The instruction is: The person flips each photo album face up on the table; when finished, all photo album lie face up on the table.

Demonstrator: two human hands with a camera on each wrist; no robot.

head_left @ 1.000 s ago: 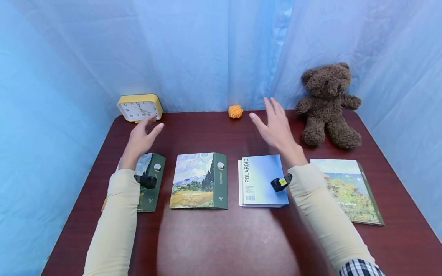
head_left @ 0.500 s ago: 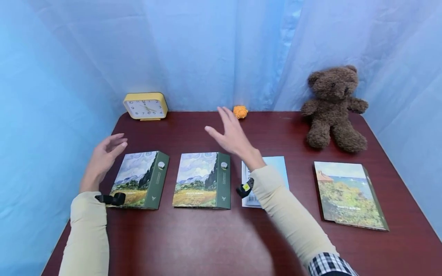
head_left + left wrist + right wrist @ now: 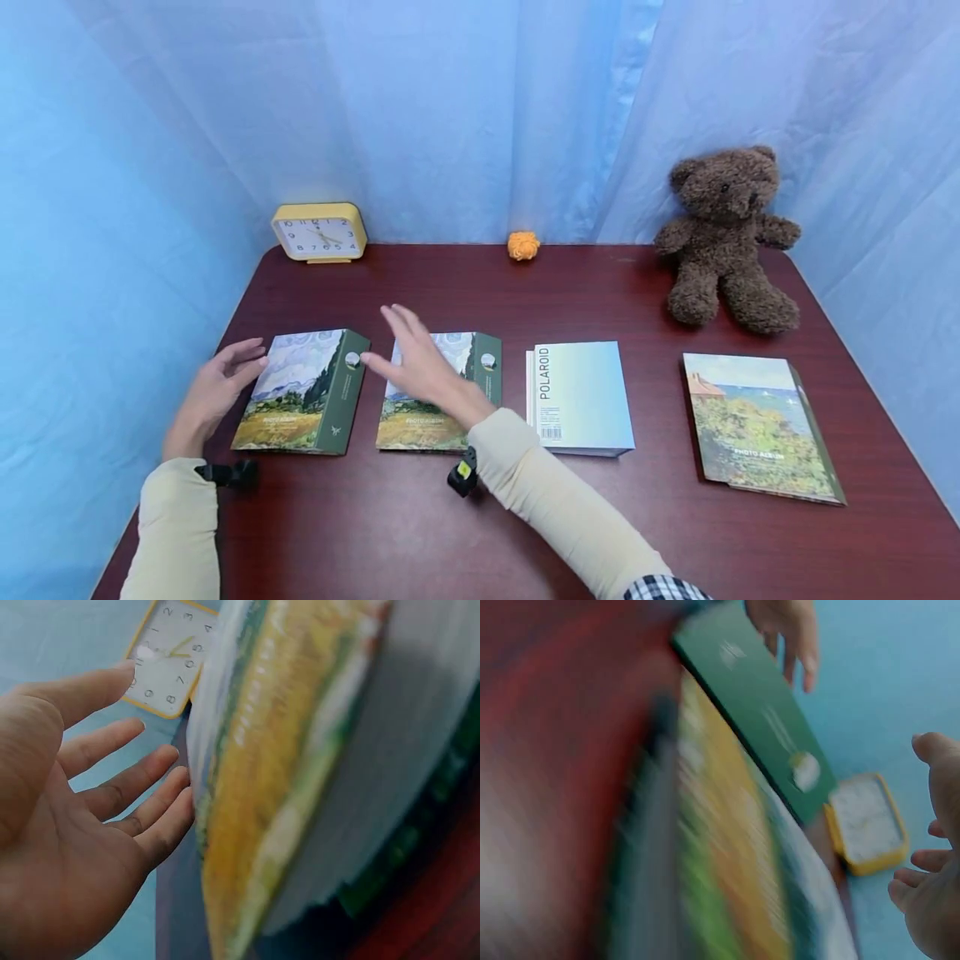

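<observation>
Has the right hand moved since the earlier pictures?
Yes: the right hand has moved from right to left of the orange ball, and drawn back.

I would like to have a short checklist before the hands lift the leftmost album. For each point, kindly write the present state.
1. Left hand empty: ok.
2. Right hand empty: ok.
3. Leftmost album closed: ok, lying front cover up.
4. Left hand touching its edge: cannot tell; fingertips are close.
5. Right hand away from the second album: not ok, it hovers over it.
6. Clock apart from the album: ok, standing behind it.
</observation>
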